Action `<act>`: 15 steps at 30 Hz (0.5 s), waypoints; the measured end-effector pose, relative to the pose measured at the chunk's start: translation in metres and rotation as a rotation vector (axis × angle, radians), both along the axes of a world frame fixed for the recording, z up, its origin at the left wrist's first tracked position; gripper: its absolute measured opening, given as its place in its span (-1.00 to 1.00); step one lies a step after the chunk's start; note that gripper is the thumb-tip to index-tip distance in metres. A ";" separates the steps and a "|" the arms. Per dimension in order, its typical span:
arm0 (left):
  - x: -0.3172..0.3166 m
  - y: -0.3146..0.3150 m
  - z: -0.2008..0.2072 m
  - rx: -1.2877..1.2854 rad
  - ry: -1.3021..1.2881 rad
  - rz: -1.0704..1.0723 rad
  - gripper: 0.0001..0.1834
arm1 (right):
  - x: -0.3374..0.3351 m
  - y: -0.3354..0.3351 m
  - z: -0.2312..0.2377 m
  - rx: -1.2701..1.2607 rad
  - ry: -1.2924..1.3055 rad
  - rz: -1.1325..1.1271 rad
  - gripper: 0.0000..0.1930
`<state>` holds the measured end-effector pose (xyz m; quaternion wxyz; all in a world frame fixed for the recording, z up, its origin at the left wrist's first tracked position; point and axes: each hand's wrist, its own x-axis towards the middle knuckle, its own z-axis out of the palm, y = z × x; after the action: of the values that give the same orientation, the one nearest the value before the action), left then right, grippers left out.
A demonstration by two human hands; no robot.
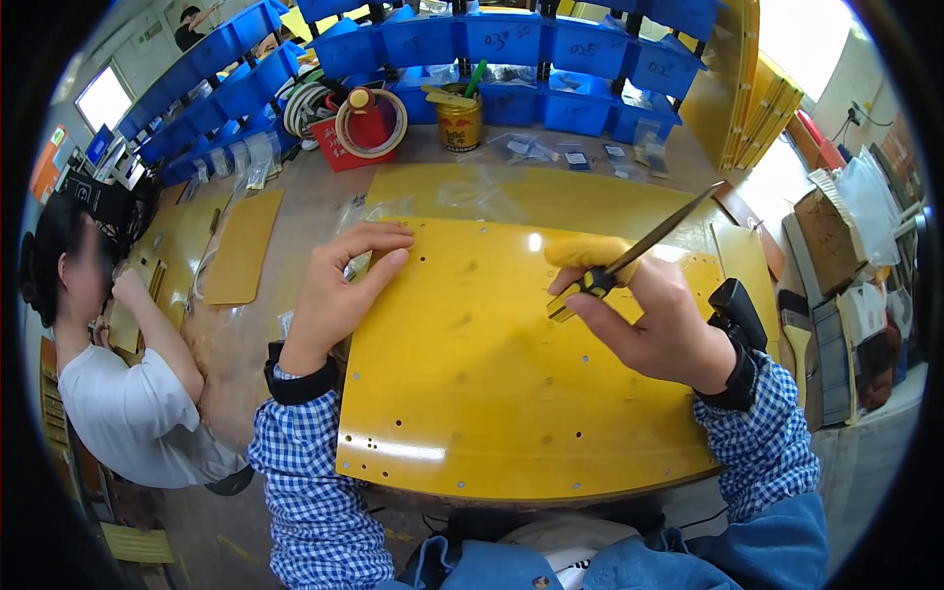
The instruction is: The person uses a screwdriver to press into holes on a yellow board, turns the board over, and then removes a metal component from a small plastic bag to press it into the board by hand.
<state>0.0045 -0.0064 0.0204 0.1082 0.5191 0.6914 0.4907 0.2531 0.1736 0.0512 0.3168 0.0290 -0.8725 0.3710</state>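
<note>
A large yellow board point(492, 364) with small holes lies in front of me, its near edge close to my body. My left hand point(344, 280) rests at the board's far left corner, thumb and fingers apart, gripping nothing. Above the right half of the board, my right hand point(654, 320) is closed round the yellow and black handle of a file point(669, 229). The file's dark, tapering blade points up and to the right, clear of the board. A yellow cover sits on the right index finger. Part of the handle is hidden by the fingers.
Blue bins point(497, 39) line the back. Before them stand a red box with tape rolls point(372, 128) and a gold can point(459, 128) with tools. Small plastic bags lie nearby. At left, a co-worker point(138, 383) sits at the bench. A brush point(798, 339) lies at right.
</note>
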 end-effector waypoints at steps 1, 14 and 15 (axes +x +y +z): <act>-0.001 0.001 0.001 0.010 0.010 -0.018 -0.82 | 0.001 0.001 -0.001 0.073 -0.137 0.010 -0.71; -0.002 -0.003 -0.006 0.039 0.008 0.000 -0.82 | -0.074 0.005 0.031 -0.045 -0.157 0.026 -0.73; 0.000 -0.002 -0.005 0.048 0.010 -0.004 -0.82 | -0.078 0.001 0.027 -0.056 -0.137 0.055 -0.72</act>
<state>0.0041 -0.0084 0.0156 0.0934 0.5254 0.6787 0.5045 0.1751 0.1742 0.0780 0.2466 0.0184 -0.8803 0.4048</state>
